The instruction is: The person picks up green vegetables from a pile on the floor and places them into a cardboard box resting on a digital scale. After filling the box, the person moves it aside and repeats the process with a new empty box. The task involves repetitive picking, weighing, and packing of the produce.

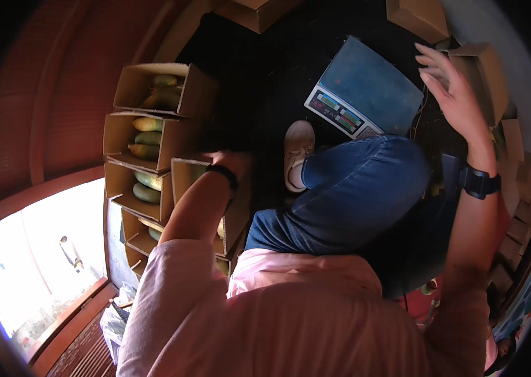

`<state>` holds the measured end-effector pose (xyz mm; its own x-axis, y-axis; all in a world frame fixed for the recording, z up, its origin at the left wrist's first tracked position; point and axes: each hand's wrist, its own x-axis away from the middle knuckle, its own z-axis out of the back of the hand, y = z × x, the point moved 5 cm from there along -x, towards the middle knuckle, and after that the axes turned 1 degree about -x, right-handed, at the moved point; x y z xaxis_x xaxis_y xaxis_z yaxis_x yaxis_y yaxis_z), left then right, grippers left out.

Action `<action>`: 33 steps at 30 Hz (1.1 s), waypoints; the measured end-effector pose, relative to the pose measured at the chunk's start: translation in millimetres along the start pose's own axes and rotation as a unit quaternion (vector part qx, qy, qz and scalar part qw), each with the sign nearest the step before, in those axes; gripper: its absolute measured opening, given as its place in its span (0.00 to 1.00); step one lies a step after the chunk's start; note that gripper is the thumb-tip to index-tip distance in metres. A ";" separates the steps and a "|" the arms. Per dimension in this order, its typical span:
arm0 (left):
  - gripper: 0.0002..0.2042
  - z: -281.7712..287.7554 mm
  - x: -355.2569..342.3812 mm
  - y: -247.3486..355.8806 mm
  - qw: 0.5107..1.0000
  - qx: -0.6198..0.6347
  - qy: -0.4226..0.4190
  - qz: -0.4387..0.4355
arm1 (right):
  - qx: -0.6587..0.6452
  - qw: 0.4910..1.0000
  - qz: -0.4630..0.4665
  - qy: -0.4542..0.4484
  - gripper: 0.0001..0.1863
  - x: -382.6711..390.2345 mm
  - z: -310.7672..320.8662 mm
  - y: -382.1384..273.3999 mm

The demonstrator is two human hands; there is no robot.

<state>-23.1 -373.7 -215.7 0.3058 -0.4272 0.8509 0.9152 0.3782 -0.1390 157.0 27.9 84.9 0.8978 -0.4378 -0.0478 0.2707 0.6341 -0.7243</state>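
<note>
My right hand point(450, 91) is raised with its fingers stretched out and nothing in it, beside an open cardboard box point(488, 78). To its left a digital weighing scale point(372, 81) with a blue-grey platform and a white front panel stands on the dark floor. My left hand point(232, 162) is at the upper edge of a cardboard box point(184, 173), dark and smeared, so its fingers cannot be made out. Left of that box, a column of open cardboard boxes point(191, 94) holds long green and yellow fruits point(148, 138) that look like papayas.
My bent leg in jeans point(353, 195) and a beige shoe point(298, 147) lie between my arms and the scale. More cardboard boxes point(416, 19) stand at the far side and along the right wall. A white plastic bag point(113, 327) sits at the lower left, near a bright opening.
</note>
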 end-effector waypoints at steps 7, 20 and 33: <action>0.35 22.0 47.9 -41.2 0.983 0.014 -0.180 0.037 | -0.007 0.992 -0.119 0.046 0.26 73.1 45.7 51.9; 0.25 271.9 -135.9 -96.1 0.945 0.015 0.326 0.023 | 0.045 0.995 -0.082 0.036 0.27 54.2 64.7 29.5; 0.16 401.9 -259.3 -135.3 0.454 0.803 0.386 -0.005 | 0.131 0.972 -0.168 0.103 0.25 55.6 78.6 44.3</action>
<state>-331.7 15.9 -213.9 0.8718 -0.3616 0.3304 -0.2647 0.2197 0.9390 246.3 81.8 104.2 0.6627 -0.7488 0.0043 0.6394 0.5629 -0.5237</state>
